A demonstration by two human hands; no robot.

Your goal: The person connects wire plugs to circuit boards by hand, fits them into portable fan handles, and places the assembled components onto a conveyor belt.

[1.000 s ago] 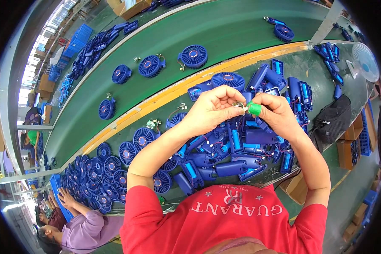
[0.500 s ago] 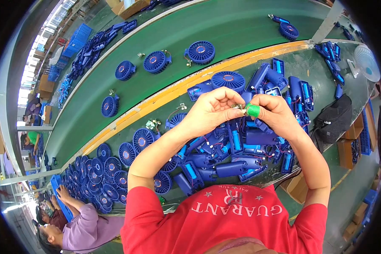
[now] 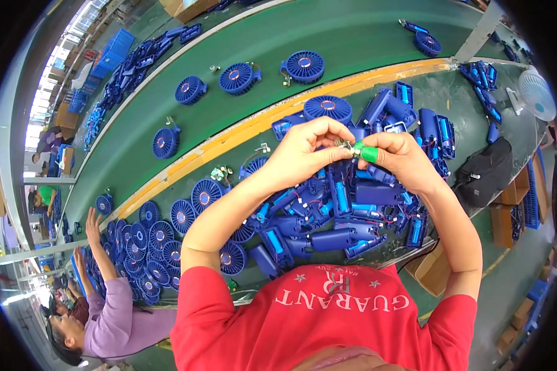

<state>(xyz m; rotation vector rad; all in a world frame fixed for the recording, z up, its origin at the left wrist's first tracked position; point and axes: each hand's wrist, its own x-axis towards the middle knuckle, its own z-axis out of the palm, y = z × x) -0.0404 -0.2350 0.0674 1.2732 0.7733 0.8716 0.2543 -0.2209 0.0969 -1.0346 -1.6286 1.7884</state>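
Both my hands meet over a heap of blue plastic handle shells. Between finger and thumb my left hand (image 3: 309,148) pinches a small circuit board (image 3: 341,143), mostly hidden by the fingers. My right hand (image 3: 402,159), with green tape round a digit, pinches a small pale connector (image 3: 356,150) against it; thin wires are hard to make out. A round blue fan head (image 3: 328,109) lies just beyond the hands. Below them are blue handle shells (image 3: 334,240), several with light-blue cylindrical batteries (image 3: 342,196) and red wires.
Several blue fan heads (image 3: 306,66) with dangling boards ride the green conveyor (image 3: 353,31) behind a yellow edge strip (image 3: 377,72). More fan heads (image 3: 161,235) pile up left, near a co-worker in purple (image 3: 114,328). A black bag (image 3: 486,173) and white fan (image 3: 536,94) stand right.
Fan heads on the conveyor have shifted to the right, and another has appeared near the co-worker, whose arm now reaches toward the belt. My hands stay pinched together, barely moved.
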